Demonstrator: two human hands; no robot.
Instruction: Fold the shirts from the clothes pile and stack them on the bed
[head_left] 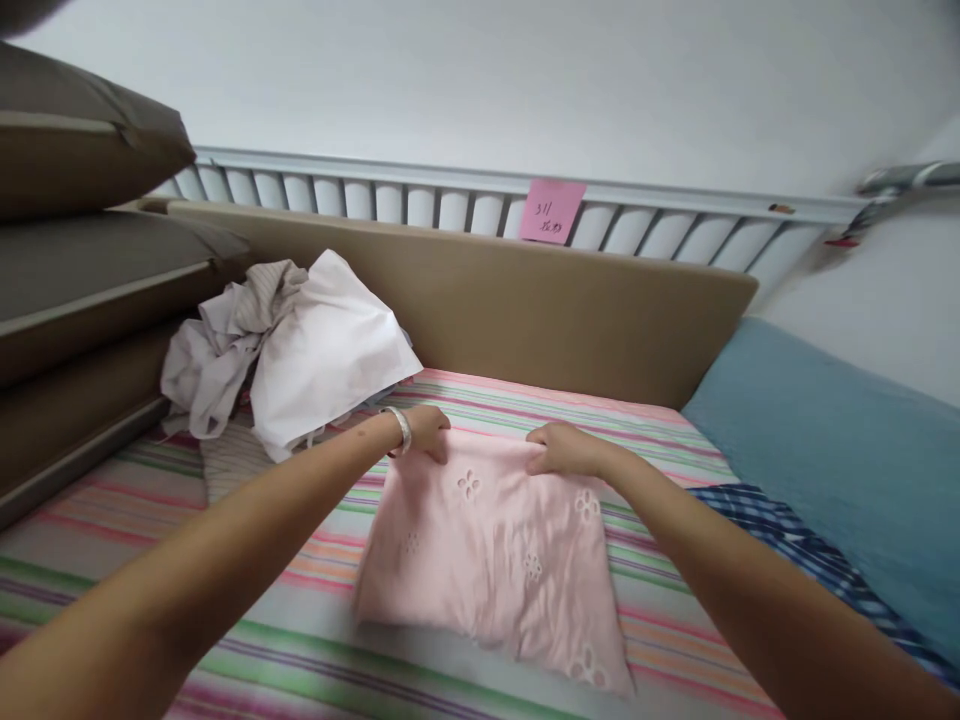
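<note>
A pale pink garment (487, 560) with flower-shaped cutouts lies folded into a rough rectangle on the striped bed sheet (322, 650). My left hand (427, 432), with a silver bangle at the wrist, pinches its far edge near the left corner. At the right part of that same edge, my right hand (559, 450) grips the cloth between thumb and fingers. The fabric between the hands is drawn fairly straight, while its near part is wrinkled. Which kind of garment it is, I cannot tell.
White and striped clothes (322, 350) are heaped at the back left, beside stacked brown cushions (90, 280). A brown padded board (480, 300) and a white radiator (360, 200) with a pink note (553, 212) stand behind. Blue checked cloth (795, 530) and a blue-green surface (847, 430) are at right.
</note>
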